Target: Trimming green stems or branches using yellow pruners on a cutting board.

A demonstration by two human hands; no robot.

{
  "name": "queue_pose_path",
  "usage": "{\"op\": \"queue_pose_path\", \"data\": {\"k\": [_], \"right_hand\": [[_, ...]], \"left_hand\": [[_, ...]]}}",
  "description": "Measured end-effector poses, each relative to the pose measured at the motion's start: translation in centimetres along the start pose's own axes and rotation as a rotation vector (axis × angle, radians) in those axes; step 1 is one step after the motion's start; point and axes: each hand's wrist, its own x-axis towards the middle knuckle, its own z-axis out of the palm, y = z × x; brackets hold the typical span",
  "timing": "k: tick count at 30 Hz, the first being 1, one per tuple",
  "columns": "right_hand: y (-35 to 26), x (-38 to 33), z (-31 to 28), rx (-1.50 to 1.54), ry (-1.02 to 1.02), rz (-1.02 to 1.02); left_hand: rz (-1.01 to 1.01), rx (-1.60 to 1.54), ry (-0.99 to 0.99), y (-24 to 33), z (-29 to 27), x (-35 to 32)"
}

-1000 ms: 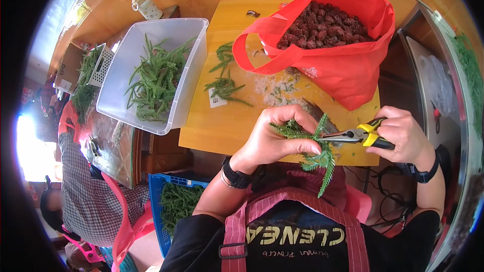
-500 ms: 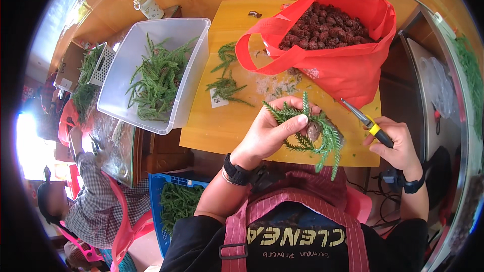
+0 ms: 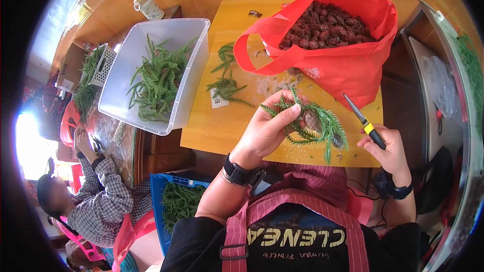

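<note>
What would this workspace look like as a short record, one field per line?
Left hand: holds a green sprig with a brown cone among its needles
Right hand: holds pliers with yellow-and-black handles, apart from the sprig
Table: yellow, with loose sprigs lying on it
Red bag: right of the loose sprigs, open, filled with dark cones
Clear bin: left of the loose sprigs, holding greenery
Blue crate: at the person's left, holding more greenery
Co-worker: far left, checked shirt

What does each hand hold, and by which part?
Left hand: green sprig, pinched beside its brown cone. Right hand: pliers, by the handles.
</note>
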Motion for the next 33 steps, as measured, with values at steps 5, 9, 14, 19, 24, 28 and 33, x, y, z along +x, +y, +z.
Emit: {"op": "queue_pose_path", "data": {"k": [5,9,14,19,24,28,33], "right_hand": [[1.7,0.3,0.5,-0.132,0.053,0.03],[3.2,0.6,0.9,-0.419,0.116,0.038],[5.7,0.9,2.0,-0.54,0.238,-0.08],[6.5,0.9,2.3,-0.608,0.188,-0.05],[7.9,0.7,2.3,-0.647,0.124,-0.037],[7.6,0.7,2.4,-0.63,0.125,-0.048],[2.8,1.5,2.5,-0.175,0.206,-0.082]], "left_hand": [[-0.017,-0.002,0.083,0.1,-0.2,0.2],[0.004,-0.038,0.114,-0.1,-0.5,0.2],[-0.021,-0.028,0.164,-0.2,-0.3,0.3],[0.012,0.013,0.207,-0.5,-0.8,0.2],[-0.006,0.043,0.216,-0.3,-0.6,0.1],[-0.027,0.056,0.28,-0.3,0.1,0.2],[-0.016,0.068,0.213,-1.2,0.1,0.1]]}}
